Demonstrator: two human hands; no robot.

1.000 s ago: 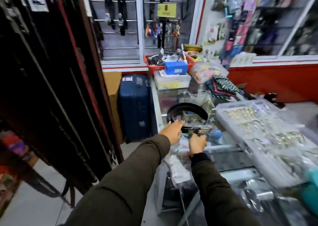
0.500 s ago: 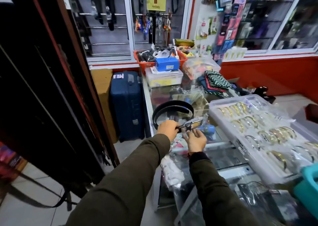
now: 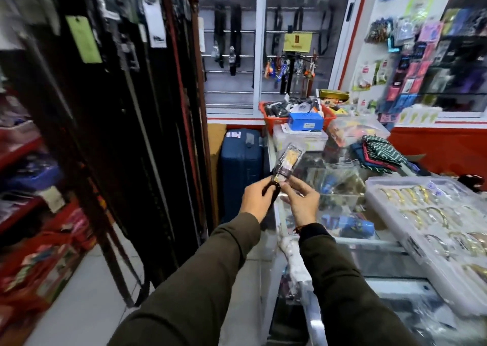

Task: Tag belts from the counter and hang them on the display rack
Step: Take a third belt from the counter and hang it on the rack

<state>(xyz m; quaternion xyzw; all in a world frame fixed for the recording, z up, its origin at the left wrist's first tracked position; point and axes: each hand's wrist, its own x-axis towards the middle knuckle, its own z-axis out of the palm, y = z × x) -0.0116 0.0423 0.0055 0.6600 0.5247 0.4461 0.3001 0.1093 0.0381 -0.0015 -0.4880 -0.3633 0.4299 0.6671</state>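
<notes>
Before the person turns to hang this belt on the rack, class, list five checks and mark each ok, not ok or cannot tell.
1. Belt gripped by the left hand: ok.
2. Wrapped buckle end lifted clear of the glass counter: ok.
3. Right hand steadying it: ok, fingers touch the wrapping.
4. Tag attached to the belt: cannot tell.
5. Free hook among the hanging belts on the rack: cannot tell, blurred.
</notes>
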